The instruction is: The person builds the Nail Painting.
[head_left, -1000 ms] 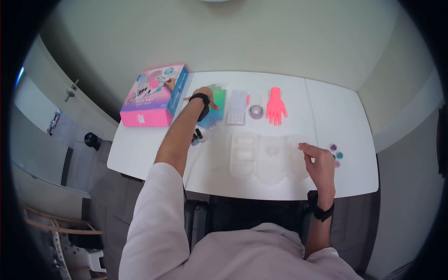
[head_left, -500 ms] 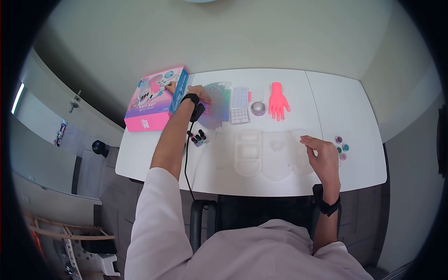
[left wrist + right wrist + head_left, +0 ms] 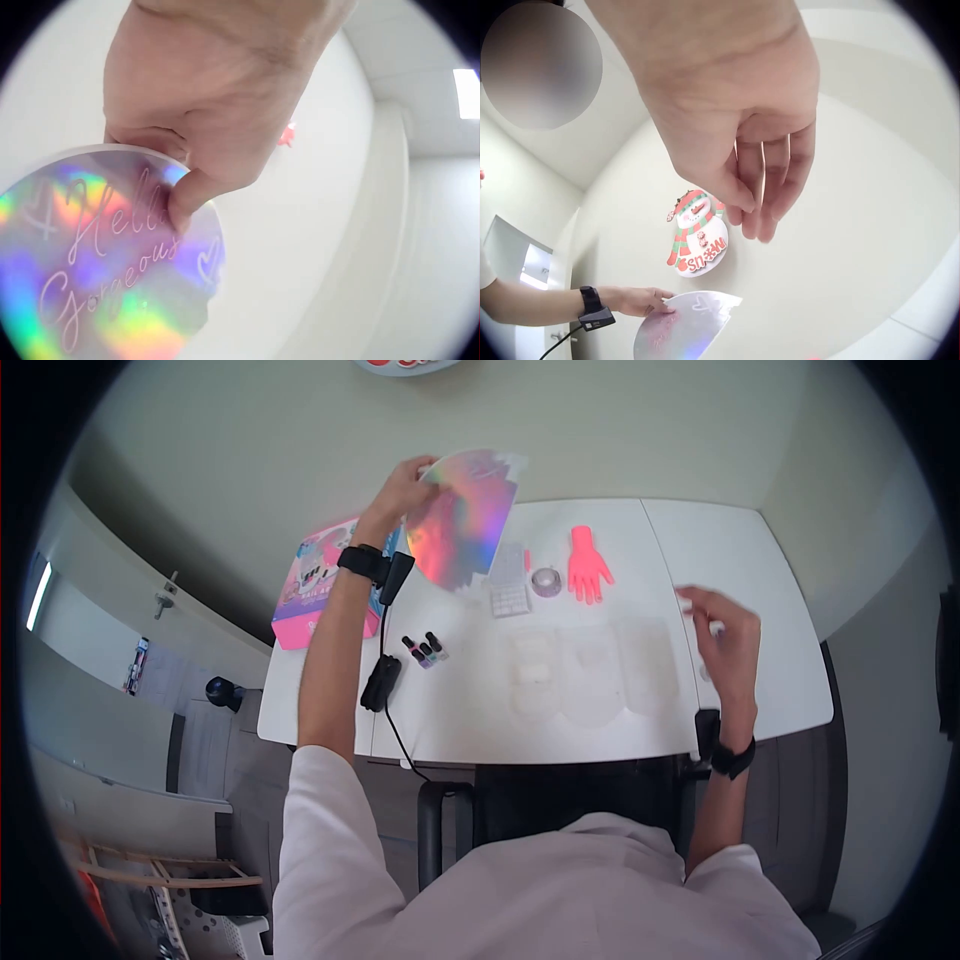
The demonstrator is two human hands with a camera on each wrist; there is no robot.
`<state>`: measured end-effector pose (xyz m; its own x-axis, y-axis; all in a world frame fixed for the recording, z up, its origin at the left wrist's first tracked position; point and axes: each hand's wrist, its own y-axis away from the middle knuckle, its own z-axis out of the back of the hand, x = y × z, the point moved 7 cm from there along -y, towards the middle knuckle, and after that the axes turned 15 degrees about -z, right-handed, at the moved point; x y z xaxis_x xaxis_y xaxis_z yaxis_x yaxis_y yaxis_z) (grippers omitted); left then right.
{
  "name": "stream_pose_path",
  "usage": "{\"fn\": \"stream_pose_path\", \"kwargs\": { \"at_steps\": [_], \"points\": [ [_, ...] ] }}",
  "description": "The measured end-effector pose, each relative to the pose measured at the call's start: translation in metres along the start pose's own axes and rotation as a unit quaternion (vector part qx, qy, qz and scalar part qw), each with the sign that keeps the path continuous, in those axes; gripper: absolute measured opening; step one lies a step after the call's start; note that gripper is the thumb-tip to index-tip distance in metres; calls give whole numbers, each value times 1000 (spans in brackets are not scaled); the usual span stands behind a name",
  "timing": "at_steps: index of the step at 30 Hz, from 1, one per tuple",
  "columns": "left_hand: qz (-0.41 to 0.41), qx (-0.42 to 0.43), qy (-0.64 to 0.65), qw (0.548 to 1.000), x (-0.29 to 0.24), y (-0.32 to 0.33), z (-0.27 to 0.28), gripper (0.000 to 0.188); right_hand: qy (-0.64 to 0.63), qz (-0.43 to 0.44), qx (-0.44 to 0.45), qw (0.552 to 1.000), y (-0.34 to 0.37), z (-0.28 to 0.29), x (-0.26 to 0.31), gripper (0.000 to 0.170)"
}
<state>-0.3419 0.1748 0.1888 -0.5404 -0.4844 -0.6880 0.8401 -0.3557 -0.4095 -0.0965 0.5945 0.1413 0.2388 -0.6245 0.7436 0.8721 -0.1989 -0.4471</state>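
My left hand pinches the edge of a shiny holographic sheet, held up above the back of the table. In the left wrist view the thumb lies across the sheet, which reads "Hello Gorgeous" with small hearts. My right hand is raised over the right part of the table, fingers loosely bent and holding nothing; the right wrist view shows the same hand with its fingertips close together. A clear moulded tray lies on the table between the hands.
On the white table are a pink model hand, a round glitter container, a clear compartment box and small black-capped bottles. A pink box stands at the left. A snowman decoration hangs on the wall.
My left hand has lifted the holographic sheet off the table, up and towards the wall. My right hand has risen and moved slightly right.
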Motion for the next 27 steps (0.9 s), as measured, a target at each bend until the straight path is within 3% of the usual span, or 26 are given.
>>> {"fn": "stream_pose_path", "kwargs": {
  "at_steps": [1,3,4,6,7,10,12,14,16,19,21,25,27],
  "points": [
    [1,6,4,1000,-21,-1,-12,39,-3,17,-3,1000,-7,6,3,39],
    [-141,57,-12,988,-70,-3,-46,37,-33,35,-19,999,-16,8,16,47],
    [-141,61,-9,988,-82,-3,-62,37,-68,59,-36,995,-20,9,25,57],
    [-276,88,-96,952,-124,5,-101,36,-61,88,-42,993,-27,-1,29,64],
    [-277,90,-93,952,-143,12,-117,36,-59,121,-45,990,-28,-6,32,72],
    [-268,133,-187,935,-182,33,-162,36,-39,119,-2,992,-36,-25,26,74],
    [-294,165,-182,924,-195,38,-183,32,-11,94,37,995,-43,-33,21,65],
    [-294,175,-178,923,-194,38,-195,32,15,66,77,995,-50,-39,12,57],
    [-294,186,-172,922,-191,38,-202,33,8,-3,129,992,-59,-45,-5,38],
    [-261,154,-100,948,-166,38,-184,34,-57,-34,104,992,-62,-44,-18,23],
    [-160,198,-61,965,-119,40,-179,36,-69,-37,114,990,-65,-48,-37,24],
    [-114,244,-114,956,-82,63,-173,33,-124,-42,157,979,-69,-67,-68,24],
    [-118,199,-46,972,-72,71,-171,29,-121,-29,165,978,-69,-71,-65,24]
  ]
}}
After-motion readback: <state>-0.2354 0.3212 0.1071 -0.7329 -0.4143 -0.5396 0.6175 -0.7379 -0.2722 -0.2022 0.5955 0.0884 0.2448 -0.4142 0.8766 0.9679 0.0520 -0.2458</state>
